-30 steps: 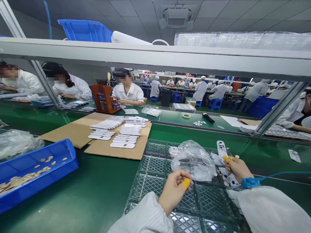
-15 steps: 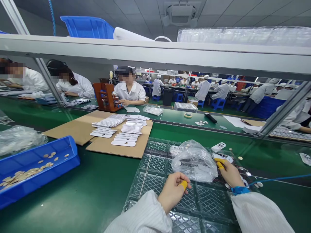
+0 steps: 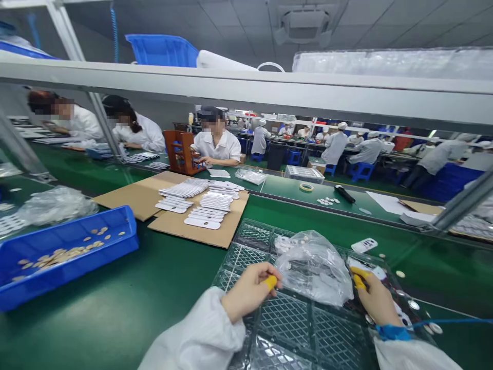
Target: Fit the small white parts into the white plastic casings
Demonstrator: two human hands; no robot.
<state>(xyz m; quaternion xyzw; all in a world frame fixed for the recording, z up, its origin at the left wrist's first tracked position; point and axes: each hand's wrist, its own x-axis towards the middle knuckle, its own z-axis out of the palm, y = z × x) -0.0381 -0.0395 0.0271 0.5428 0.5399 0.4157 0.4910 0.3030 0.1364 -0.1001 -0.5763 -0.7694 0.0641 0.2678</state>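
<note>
My left hand [image 3: 250, 290] is curled loosely, a yellow finger cot on one finger, resting over a clear gridded plastic tray [image 3: 292, 324]. Nothing shows in it. My right hand [image 3: 372, 295], also with yellow finger cots and a blue wrist strap [image 3: 393, 331], reaches into white parts at the tray's right side, fingers bent onto something I cannot make out. A crumpled clear plastic bag [image 3: 314, 267] lies on the tray between both hands. A small white remote-like piece [image 3: 364, 245] lies on the green belt beyond the tray.
A blue bin [image 3: 65, 257] with gold discs sits at the left. Cardboard sheets [image 3: 200, 228] carry rows of white parts. Small round discs [image 3: 414, 304] lie at the right. A metal shelf beam [image 3: 246, 90] crosses overhead. Several people in white coats work across the belt.
My right hand put down the white remote-like piece it held up and dropped to the tray's right side. My left hand slid left. The view shifted right.
</note>
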